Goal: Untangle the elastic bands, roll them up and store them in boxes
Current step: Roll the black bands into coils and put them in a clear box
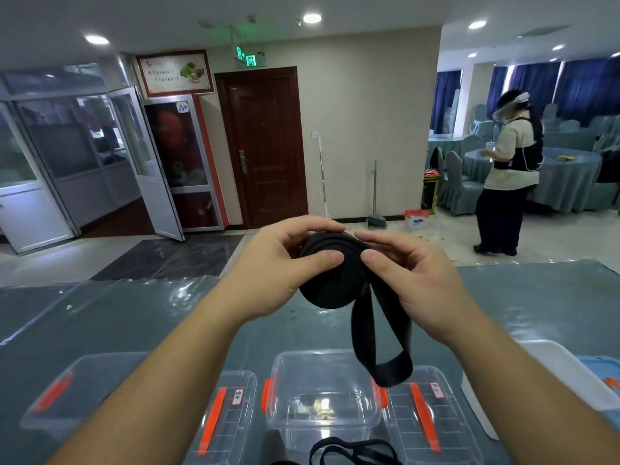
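Observation:
Both hands hold a wide black elastic band [327, 280] wound into a thick roll, raised above the table. My left hand [275, 263] grips the roll from the left, thumb across its front. My right hand [412, 273] pinches it from the right, thumb on the outer layer. A loose loop of the same band [382, 357] hangs down from the roll over an open clear plastic box [322, 397] with orange clasps. A thin black band [352, 451] lies tangled at the near edge, partly cut off by the frame.
Clear lids with orange clasps lie left [214, 417] and right [426, 417] of the box, another lid [67, 394] farther left. A white tray [543, 370] sits at the right. The table has a blue-grey plastic-covered cloth [134, 317]. A person [510, 176] stands far right.

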`<move>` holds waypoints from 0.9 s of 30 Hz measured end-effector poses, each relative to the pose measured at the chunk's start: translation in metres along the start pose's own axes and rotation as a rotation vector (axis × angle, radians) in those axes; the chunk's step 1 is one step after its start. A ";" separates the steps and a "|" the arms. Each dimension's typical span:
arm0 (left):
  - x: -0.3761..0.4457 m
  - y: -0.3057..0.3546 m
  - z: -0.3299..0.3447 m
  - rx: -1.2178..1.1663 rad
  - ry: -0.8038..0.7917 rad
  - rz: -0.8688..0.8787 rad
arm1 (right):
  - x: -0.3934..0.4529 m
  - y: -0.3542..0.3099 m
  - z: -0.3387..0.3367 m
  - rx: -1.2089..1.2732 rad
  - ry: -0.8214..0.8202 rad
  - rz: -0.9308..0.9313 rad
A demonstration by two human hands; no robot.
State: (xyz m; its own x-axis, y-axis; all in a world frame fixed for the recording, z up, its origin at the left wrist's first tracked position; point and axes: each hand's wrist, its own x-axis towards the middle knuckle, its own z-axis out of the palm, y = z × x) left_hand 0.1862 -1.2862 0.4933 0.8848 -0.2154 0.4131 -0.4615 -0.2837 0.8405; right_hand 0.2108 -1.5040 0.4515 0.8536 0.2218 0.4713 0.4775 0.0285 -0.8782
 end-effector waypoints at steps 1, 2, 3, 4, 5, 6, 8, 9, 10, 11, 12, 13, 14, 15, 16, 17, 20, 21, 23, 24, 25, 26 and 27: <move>0.000 0.001 -0.002 0.014 0.035 0.012 | 0.000 0.001 0.000 0.003 -0.007 0.037; 0.001 0.003 -0.005 0.019 0.076 0.018 | -0.002 0.003 0.000 -0.030 -0.003 0.073; 0.002 0.003 -0.009 0.017 0.122 0.025 | -0.004 0.006 -0.001 -0.081 -0.002 0.117; 0.003 0.004 -0.012 0.005 0.170 0.031 | -0.007 0.012 -0.002 -0.135 -0.003 0.165; 0.005 0.004 -0.016 -0.009 0.215 0.038 | -0.009 0.018 -0.002 -0.162 -0.008 0.215; 0.007 0.004 -0.019 -0.029 0.256 0.043 | -0.011 0.024 -0.002 -0.160 -0.020 0.253; 0.011 0.004 -0.025 -0.070 0.340 0.048 | -0.015 0.033 -0.002 -0.073 -0.072 0.293; 0.013 0.005 -0.027 -0.077 0.376 0.048 | -0.016 0.036 -0.002 -0.030 -0.107 0.305; 0.014 0.005 -0.030 -0.071 0.403 0.046 | -0.017 0.037 -0.004 -0.015 -0.137 0.311; 0.015 0.006 -0.032 -0.062 0.417 0.045 | -0.018 0.038 -0.006 -0.017 -0.157 0.311; 0.015 0.006 -0.034 -0.060 0.424 0.040 | -0.019 0.040 -0.009 -0.028 -0.163 0.303; 0.015 0.006 -0.035 -0.063 0.431 0.033 | -0.020 0.041 -0.009 -0.032 -0.158 0.293; 0.014 0.006 -0.036 -0.068 0.441 0.027 | -0.020 0.043 -0.010 -0.025 -0.138 0.283; 0.014 0.006 -0.037 -0.071 0.454 0.021 | -0.020 0.044 -0.009 -0.003 -0.104 0.278; 0.013 0.006 -0.037 -0.073 0.463 0.015 | -0.020 0.047 -0.008 0.020 -0.050 0.276; 0.012 0.006 -0.038 -0.074 0.464 0.011 | -0.020 0.048 -0.007 0.033 0.018 0.274; 0.007 0.004 -0.037 -0.076 0.414 -0.004 | -0.016 0.051 -0.005 -0.035 0.244 0.288; 0.006 0.003 -0.036 -0.073 0.392 -0.014 | -0.015 0.051 -0.005 -0.080 0.312 0.297; 0.004 0.004 -0.034 -0.070 0.371 -0.030 | -0.013 0.051 -0.005 -0.154 0.404 0.305; 0.004 0.004 -0.033 -0.071 0.370 -0.032 | -0.013 0.051 -0.006 -0.164 0.420 0.302; 0.004 0.005 -0.032 -0.071 0.371 -0.031 | -0.013 0.051 -0.006 -0.170 0.416 0.299; 0.004 0.005 -0.032 -0.066 0.370 -0.030 | -0.014 0.051 -0.005 -0.183 0.399 0.300; 0.003 0.005 -0.032 -0.055 0.365 -0.030 | -0.015 0.051 -0.006 -0.201 0.374 0.303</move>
State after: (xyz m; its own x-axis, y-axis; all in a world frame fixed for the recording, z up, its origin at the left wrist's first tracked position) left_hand 0.1887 -1.2584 0.5102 0.8667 0.1429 0.4779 -0.4401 -0.2317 0.8675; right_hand 0.2234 -1.5113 0.4004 0.9582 -0.1733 0.2274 0.1964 -0.1792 -0.9640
